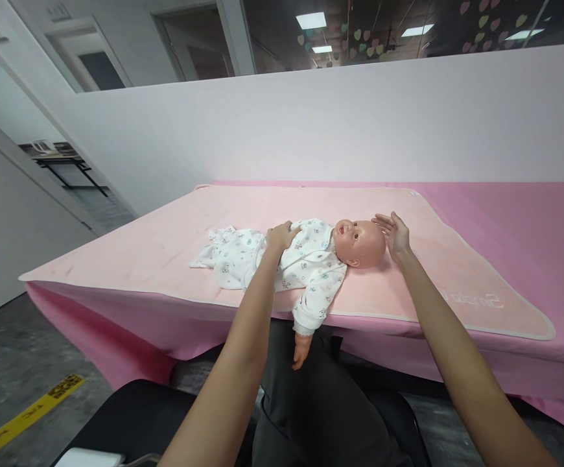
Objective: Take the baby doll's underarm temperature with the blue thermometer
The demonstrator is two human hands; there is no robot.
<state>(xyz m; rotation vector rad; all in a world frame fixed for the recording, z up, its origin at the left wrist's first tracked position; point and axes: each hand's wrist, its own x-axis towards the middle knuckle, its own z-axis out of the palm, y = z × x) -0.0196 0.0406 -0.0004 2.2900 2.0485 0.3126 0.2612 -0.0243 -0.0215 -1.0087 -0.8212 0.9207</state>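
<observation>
- Head view: the doll (297,261) lies face up on a pale pink mat (450,259) over the surface (529,227), its long axis crosswise before the person, head to the right, legs to the left.
- Hands are well apart: the left hand (282,237) rests over the torso, its grip impossible to tell; the right hand (395,235), nearer the head, is spread beside the crown, contact unclear.
- One doll arm (314,301) hangs over the near edge, between the person's forearms.

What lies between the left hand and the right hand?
Part of the doll: its upper chest and head lie between the left hand and the right hand in the head view.
</observation>
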